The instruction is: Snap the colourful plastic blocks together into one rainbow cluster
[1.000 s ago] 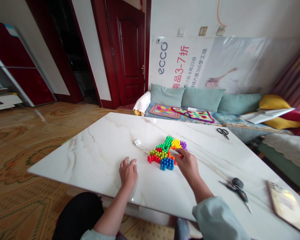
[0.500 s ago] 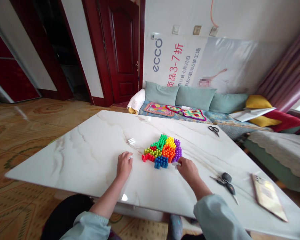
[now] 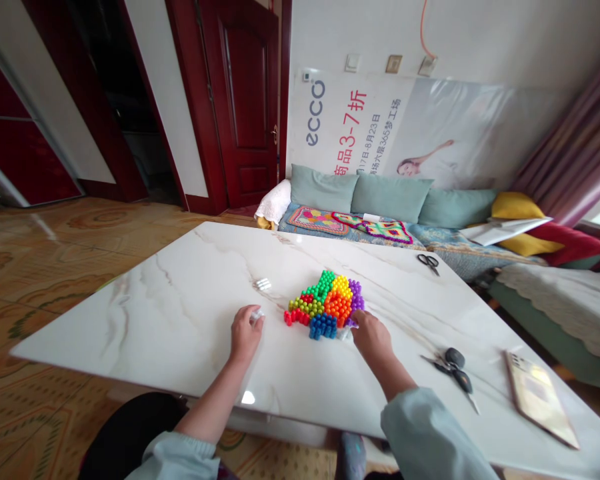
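A flat cluster of bead-like pieces in green, yellow, purple, red, olive, orange and blue lies mid-table; its orange pieces (image 3: pixel 338 305) sit at the centre, the blue pieces (image 3: pixel 323 326) in front. My left hand (image 3: pixel 245 333) rests left of the cluster, fingers curled round a small white piece (image 3: pixel 257 316). At the cluster's right front corner is my right hand (image 3: pixel 373 341), its fingertips pinched against the purple pieces (image 3: pixel 357 293); what they hold is hidden. A whitish piece (image 3: pixel 345 333) shows beside these fingertips. Another small white piece (image 3: pixel 263 284) lies farther back.
Keys with a black fob (image 3: pixel 455 368) and a gold phone (image 3: pixel 540 399) lie on the right of the white marble-patterned table (image 3: pixel 150 320). Black-handled scissors (image 3: pixel 429 261) lie near the far right edge. A sofa with green cushions (image 3: pixel 391 197) stands behind.
My right hand has shifted slightly left, in against the purple pieces. My left hand has turned slightly, showing more of the white piece. The rest of the cluster looks the same.
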Available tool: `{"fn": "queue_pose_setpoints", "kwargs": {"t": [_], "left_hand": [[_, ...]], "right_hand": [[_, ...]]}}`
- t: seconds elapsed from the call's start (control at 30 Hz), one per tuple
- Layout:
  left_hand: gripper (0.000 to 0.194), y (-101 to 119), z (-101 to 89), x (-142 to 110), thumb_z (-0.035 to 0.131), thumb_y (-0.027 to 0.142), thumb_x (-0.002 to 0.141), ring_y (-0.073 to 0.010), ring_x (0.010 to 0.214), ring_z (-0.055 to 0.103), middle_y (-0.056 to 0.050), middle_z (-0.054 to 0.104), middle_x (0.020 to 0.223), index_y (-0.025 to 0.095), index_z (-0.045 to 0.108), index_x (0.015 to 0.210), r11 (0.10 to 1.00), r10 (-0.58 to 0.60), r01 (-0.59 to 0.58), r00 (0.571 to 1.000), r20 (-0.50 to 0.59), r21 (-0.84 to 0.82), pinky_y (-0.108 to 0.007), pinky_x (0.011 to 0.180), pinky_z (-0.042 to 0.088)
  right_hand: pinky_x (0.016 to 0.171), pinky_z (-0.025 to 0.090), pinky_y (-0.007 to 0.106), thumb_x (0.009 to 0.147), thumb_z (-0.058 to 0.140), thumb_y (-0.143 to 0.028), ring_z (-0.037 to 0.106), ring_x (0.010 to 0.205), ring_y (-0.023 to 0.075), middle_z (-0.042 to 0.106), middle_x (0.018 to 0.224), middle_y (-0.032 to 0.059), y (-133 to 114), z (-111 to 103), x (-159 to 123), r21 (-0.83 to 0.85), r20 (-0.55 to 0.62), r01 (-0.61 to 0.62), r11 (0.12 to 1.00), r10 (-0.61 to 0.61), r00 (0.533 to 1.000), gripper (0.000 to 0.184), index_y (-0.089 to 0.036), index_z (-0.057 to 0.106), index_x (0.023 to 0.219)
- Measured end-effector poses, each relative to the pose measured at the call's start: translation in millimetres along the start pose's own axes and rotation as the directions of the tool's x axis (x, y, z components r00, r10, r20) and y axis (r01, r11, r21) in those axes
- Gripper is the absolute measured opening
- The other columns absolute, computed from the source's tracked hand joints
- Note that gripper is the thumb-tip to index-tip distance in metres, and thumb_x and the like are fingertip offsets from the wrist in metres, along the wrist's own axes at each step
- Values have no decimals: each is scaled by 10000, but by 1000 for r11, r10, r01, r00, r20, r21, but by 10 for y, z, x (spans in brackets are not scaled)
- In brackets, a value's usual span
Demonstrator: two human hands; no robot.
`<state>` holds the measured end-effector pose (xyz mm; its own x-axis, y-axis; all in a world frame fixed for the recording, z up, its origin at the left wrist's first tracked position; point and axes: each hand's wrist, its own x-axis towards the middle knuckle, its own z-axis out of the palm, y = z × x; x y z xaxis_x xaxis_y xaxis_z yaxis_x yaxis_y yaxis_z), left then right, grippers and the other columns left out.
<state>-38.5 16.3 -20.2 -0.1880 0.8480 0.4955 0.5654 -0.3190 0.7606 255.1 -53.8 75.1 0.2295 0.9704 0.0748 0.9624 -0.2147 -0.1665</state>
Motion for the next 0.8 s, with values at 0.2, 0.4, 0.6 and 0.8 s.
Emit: {"fn": "queue_pose_setpoints", "kwargs": {"t": [0.2,0.4,0.6,0.8], "left_hand": [[378,431,-90,-219,689,399,745,-214,981,633,-112,665,1054,158,597,1021,762,-268,290,955,126,-578,-295,783,524],[526,1001,-18,-558,733,442,729,-171,836,656,-98,684,1009,180,563,1153,342,-215,577,816,536,-741,-242,662,492],[415,1136,54,-592,691,454,783,-90,710,602,-34,656,937,208,598,1104,198,-216,619,784,582,-760,-210,650,475],[403,1112,48,-502,671,491,767,-158,746,637,-80,692,923,161,646,998,607,-181,505,839,513,-613,-236,620,475]], "right_hand": [[656,430,255,823,551,-229,629,782,165,677,960,49,-287,-136,-106,320,-130,193,928,-158,979,153,-205,647,939],[697,481,241,800,648,-236,617,776,128,642,1009,48,-669,-110,-287,622,-203,517,587,-517,832,275,-217,655,1074],[757,463,270,803,670,-266,585,879,165,640,933,40,-725,-117,-332,534,-250,563,631,-518,818,90,-230,724,866],[677,426,226,830,615,-234,590,773,135,650,855,19,-605,-203,-289,481,-162,508,714,-498,852,127,-239,728,888]]}}
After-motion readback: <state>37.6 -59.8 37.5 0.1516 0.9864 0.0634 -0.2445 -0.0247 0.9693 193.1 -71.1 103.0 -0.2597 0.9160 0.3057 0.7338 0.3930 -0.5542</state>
